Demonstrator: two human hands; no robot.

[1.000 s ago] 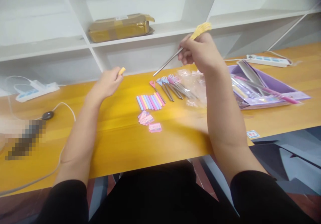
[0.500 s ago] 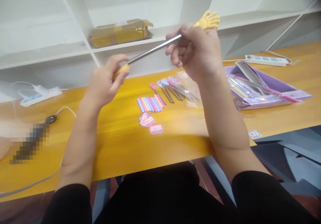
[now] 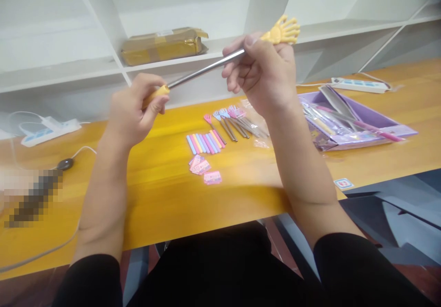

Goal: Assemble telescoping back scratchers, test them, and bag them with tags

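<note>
A back scratcher (image 3: 206,67) with a metal rod and a yellow hand-shaped head (image 3: 281,30) is held up above the table, slanting up to the right. My left hand (image 3: 134,109) is closed round its yellow handle (image 3: 159,92), thumb lying along it. The rod's lower end meets the handle's open end; how deep it sits is hidden. My right hand (image 3: 263,66) pinches the rod just below the head, the other fingers loosely curled. Below lie several back scratcher rods (image 3: 229,125) with pink and blue heads, and a row of coloured handles (image 3: 206,142).
Pink cards (image 3: 212,177) lie in front of the handles. Clear plastic wrapping (image 3: 258,123) is beside the rods. At right stands a purple box (image 3: 361,109) with wrapped scratchers. Power strips (image 3: 360,85) sit at the back, a cable at left. A taped parcel (image 3: 161,47) rests on the shelf.
Both hands have shifted slightly left with the back scratcher, my left hand a little more. The whole view has also slid slightly. Both grips look the same.
</note>
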